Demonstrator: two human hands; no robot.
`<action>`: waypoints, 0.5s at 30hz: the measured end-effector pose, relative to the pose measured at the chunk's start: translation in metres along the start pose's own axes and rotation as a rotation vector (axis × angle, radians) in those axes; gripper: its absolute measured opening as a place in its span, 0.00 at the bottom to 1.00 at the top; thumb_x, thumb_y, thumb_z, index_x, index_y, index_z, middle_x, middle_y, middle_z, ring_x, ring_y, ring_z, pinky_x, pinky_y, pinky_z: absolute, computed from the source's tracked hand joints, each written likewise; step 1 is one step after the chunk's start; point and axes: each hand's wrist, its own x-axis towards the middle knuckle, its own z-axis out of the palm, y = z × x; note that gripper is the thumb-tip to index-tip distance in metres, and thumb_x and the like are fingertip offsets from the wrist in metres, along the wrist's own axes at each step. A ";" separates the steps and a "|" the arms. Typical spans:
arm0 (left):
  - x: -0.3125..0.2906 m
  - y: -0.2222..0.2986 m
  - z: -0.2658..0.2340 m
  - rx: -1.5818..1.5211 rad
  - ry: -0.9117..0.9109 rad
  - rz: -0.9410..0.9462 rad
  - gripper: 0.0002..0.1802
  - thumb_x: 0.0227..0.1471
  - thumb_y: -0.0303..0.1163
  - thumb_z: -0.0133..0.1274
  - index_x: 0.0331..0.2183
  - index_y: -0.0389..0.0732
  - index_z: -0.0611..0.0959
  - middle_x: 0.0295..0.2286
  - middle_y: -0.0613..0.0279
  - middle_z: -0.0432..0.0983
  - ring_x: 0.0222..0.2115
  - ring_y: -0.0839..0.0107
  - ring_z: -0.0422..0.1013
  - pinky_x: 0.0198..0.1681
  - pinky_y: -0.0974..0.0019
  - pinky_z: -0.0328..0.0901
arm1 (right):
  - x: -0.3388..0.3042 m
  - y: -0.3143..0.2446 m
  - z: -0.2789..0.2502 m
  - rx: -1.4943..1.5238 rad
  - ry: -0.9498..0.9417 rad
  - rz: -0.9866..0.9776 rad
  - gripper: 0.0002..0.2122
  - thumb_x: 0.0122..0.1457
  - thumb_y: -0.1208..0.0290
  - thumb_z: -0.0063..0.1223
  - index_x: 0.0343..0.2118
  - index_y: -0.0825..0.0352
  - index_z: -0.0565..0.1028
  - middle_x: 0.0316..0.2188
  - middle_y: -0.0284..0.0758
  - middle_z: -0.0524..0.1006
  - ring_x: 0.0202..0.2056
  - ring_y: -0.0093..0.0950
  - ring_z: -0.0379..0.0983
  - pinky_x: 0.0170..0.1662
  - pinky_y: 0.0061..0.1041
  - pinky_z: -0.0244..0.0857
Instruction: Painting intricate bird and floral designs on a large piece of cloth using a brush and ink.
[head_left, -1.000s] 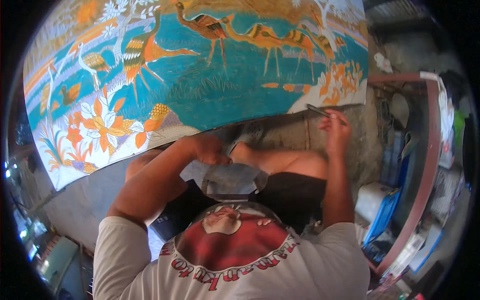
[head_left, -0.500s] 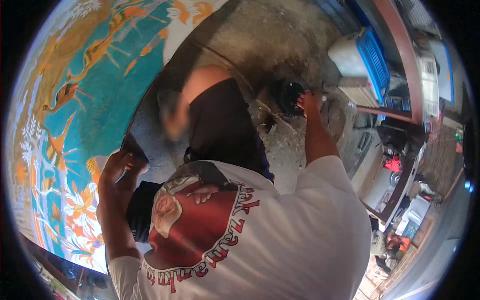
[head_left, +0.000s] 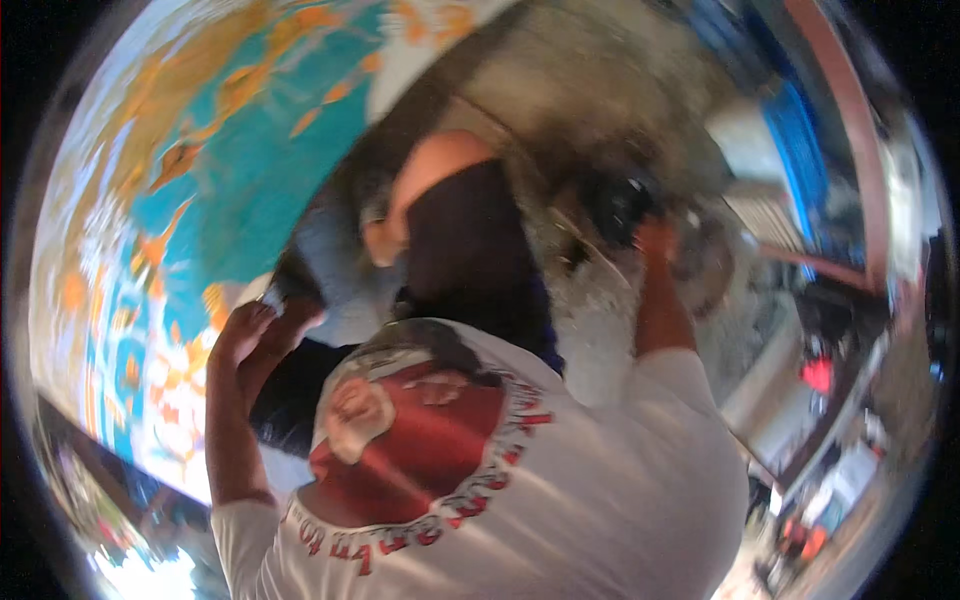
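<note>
A large painted cloth (head_left: 270,190) hangs at the left, with a turquoise ground and orange, brown and white birds and flowers. At its lower right edge is my left hand (head_left: 248,328), its fingers curled closed on the cloth's border. My right arm stretches forward over the floor. Beside a round dark pan (head_left: 612,203), my right hand (head_left: 655,240) is at the near right rim. Motion smears its fingers, so whether they grip anything is hidden.
My bent knee (head_left: 450,165) in dark shorts stands between cloth and pan. To the right are a pale bin with a blue lid (head_left: 795,150), a brown-red frame post (head_left: 855,130) and a red item (head_left: 817,375). The stained concrete floor (head_left: 600,70) stretches beyond the pan.
The whole view has swung, so the scene sits farther right and is blurred. My right hand has drawn slightly nearer to me relative to the pan. My left hand stays at the cloth's edge.
</note>
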 end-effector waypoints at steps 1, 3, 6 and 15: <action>-0.005 -0.007 -0.005 0.179 -0.007 0.066 0.24 0.63 0.48 0.52 0.42 0.33 0.83 0.35 0.49 0.82 0.38 0.62 0.77 0.46 0.59 0.70 | 0.000 -0.001 -0.025 0.300 -0.185 -0.047 0.25 0.67 0.58 0.37 0.61 0.70 0.65 0.59 0.51 0.67 0.62 0.49 0.62 0.68 0.51 0.53; -0.009 0.054 -0.023 -0.451 0.055 -0.229 0.27 0.61 0.52 0.55 0.45 0.36 0.84 0.40 0.48 0.81 0.43 0.59 0.76 0.49 0.58 0.69 | -0.013 -0.020 -0.017 1.025 -0.051 -0.039 0.29 0.70 0.54 0.32 0.64 0.74 0.62 0.67 0.51 0.60 0.61 0.48 0.65 0.63 0.51 0.63; -0.042 0.026 -0.039 0.183 0.110 -0.074 0.30 0.62 0.58 0.51 0.43 0.39 0.86 0.38 0.47 0.83 0.42 0.52 0.77 0.50 0.51 0.68 | -0.012 -0.160 0.017 1.517 0.266 0.200 0.21 0.69 0.57 0.41 0.43 0.74 0.76 0.40 0.44 0.79 0.39 0.37 0.78 0.50 0.40 0.73; 0.046 0.045 -0.030 0.000 -0.228 -0.277 0.32 0.58 0.58 0.53 0.34 0.32 0.85 0.31 0.44 0.82 0.31 0.50 0.76 0.40 0.48 0.69 | -0.041 -0.574 0.065 1.676 -0.796 -0.492 0.14 0.68 0.65 0.49 0.47 0.71 0.77 0.34 0.37 0.77 0.35 0.29 0.73 0.47 0.33 0.67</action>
